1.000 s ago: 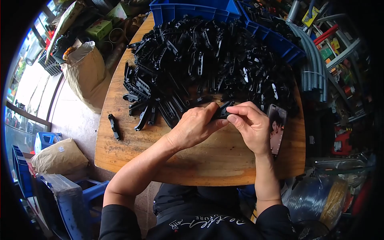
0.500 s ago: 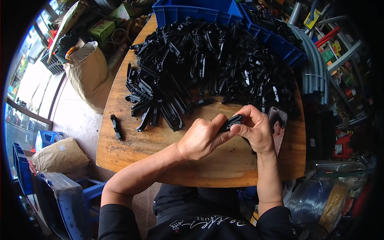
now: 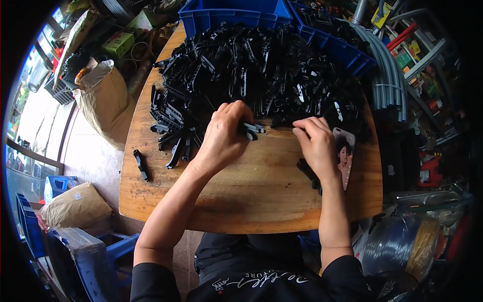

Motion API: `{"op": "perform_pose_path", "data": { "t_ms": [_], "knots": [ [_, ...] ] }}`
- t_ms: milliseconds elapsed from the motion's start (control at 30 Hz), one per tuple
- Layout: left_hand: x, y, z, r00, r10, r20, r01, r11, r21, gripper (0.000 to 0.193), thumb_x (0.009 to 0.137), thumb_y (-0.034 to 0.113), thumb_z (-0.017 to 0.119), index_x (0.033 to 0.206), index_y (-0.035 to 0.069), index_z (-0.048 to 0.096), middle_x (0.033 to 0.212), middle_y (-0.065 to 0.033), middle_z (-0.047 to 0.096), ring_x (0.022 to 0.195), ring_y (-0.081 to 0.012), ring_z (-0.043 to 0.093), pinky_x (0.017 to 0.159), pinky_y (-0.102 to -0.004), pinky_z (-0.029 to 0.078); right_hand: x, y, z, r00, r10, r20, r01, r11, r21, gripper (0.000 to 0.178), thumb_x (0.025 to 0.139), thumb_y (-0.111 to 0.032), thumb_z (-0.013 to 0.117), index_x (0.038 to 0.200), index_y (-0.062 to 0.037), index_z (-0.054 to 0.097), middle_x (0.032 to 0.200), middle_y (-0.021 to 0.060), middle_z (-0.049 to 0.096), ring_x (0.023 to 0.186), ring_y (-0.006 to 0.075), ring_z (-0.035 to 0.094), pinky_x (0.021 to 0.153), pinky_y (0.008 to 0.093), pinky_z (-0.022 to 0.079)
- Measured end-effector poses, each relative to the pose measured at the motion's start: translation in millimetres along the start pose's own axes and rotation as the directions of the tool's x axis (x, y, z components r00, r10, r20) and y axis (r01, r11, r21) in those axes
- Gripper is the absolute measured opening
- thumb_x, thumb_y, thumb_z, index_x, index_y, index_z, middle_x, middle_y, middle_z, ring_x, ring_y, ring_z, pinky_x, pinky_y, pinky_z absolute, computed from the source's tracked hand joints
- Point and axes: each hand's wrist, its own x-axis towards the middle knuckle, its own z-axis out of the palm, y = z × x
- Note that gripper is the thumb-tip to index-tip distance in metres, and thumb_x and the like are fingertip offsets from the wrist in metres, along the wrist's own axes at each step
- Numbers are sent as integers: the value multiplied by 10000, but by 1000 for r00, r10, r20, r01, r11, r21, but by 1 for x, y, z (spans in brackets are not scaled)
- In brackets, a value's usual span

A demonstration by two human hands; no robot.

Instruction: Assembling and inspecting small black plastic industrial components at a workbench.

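My left hand [image 3: 227, 132] is closed round a black plastic part, whose pale-edged end [image 3: 254, 130] sticks out to the right of the fingers. It hovers over the near edge of a big heap of slim black plastic parts [image 3: 241, 75]. To the right, my right hand [image 3: 318, 143] has thumb and fingertips slightly apart, and no part shows between them. Its fingertips are close to the heap's front edge. A black part [image 3: 308, 171] lies on the table beside my right wrist, partly covered by it. Another single part [image 3: 140, 165] lies apart at the left.
A phone-shaped thing with a picture on it [image 3: 347, 166] lies right of my right hand on the wooden table [image 3: 251, 201]. Blue crates [image 3: 236, 19] stand behind the heap. Paper sacks [image 3: 103, 98] are on the floor at left; coiled grey tubing [image 3: 386, 75] stands at right.
Both hands were together on one black part in front of me. Now they are apart: the left has moved forward and left, while the right has let go and shifted slightly forward.
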Motion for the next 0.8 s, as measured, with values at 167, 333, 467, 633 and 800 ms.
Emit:
{"op": "perform_pose_path", "data": {
  "t_ms": [167,333,467,633,800],
  "knots": [
    [-6,-12,18,995,-92,42,48,801,596,211,627,55,623,821,83,545,772,-70,576,817,-253,529,706,-360,347,1,-5,25,986,45,164,23,921,-388,314,740,-32,652,1047,-6,594,874,74,593,864,249,509,767,355,414],
    [-9,-13,26,997,50,60,-76,782,619,266,642,46,602,904,45,554,796,-79,588,852,-263,527,745,-371,372,-1,-5,18,998,-15,64,27,982,-189,304,762,-12,635,1061,-30,588,848,86,597,824,231,543,728,340,432],
    [-5,1,11,986,140,-92,-88,901,425,246,728,24,603,960,18,522,814,-93,590,774,-213,578,671,-334,453,0,-29,0,966,220,138,-259,843,470,225,847,-35,604,1069,-27,571,820,16,580,736,97,559,628,251,449],
    [-12,20,11,895,-372,248,446,706,-551,297,783,35,655,1049,-14,532,748,-63,593,578,-93,567,504,-241,457,-4,-41,1,964,146,224,-264,400,878,267,880,-79,592,1115,-9,486,907,34,560,772,64,534,705,187,479],
    [-16,18,14,876,-416,244,480,798,-363,236,723,22,662,944,-38,602,756,-119,631,652,-171,604,603,-295,471,-7,-33,-9,963,138,231,-268,428,863,239,825,-26,601,1045,-1,512,994,81,586,832,76,528,767,207,439]
  ]
}}
